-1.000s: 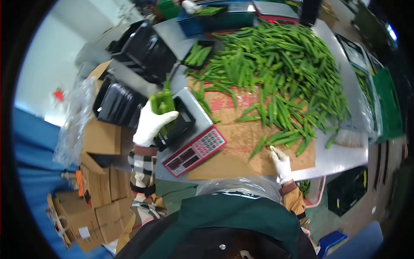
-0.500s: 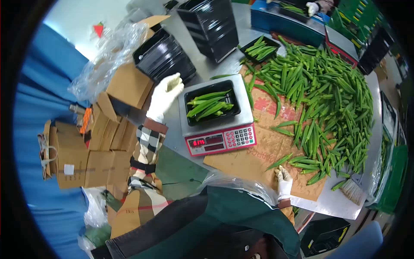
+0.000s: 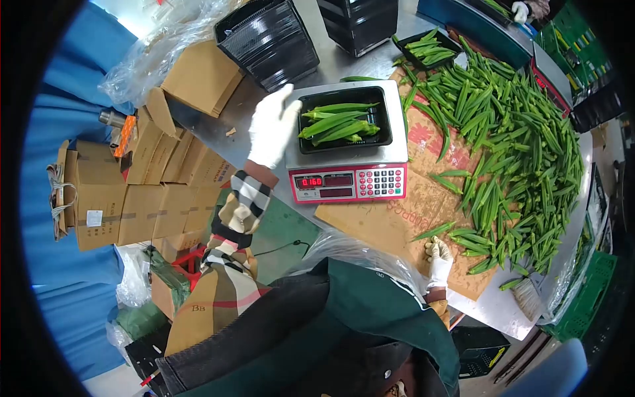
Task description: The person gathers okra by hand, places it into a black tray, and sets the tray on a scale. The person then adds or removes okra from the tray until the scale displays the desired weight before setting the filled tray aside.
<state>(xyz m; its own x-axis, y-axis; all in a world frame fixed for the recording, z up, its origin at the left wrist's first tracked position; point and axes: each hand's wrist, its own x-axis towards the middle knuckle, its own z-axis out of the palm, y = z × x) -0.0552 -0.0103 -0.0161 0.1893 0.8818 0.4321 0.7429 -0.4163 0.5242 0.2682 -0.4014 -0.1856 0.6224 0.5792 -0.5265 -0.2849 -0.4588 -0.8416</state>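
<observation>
1. Here, my left hand [image 3: 271, 129] spreads its fingers wide just beside the black tray [image 3: 357, 94].
2. Okra pods [image 3: 337, 124] lie in that tray on the scale [image 3: 348, 180], which reads 0.160.
3. My right hand [image 3: 438, 258] curls over cardboard [image 3: 370, 221]; I can't tell whether it grips anything.

From my remote seat I see the left forearm [image 3: 231, 225] reaching up and forward from the lower left, its sleeve bunched in folds. The left wrist [image 3: 261, 173] looks nearly straight, and the gloved left hand [image 3: 271, 131] is raised with thumb and fingers parted, gripping nothing. On the other side, I have the gloved right hand [image 3: 438, 259] held low, fingers curled inward, its right wrist [image 3: 436, 295] close to the body.
</observation>
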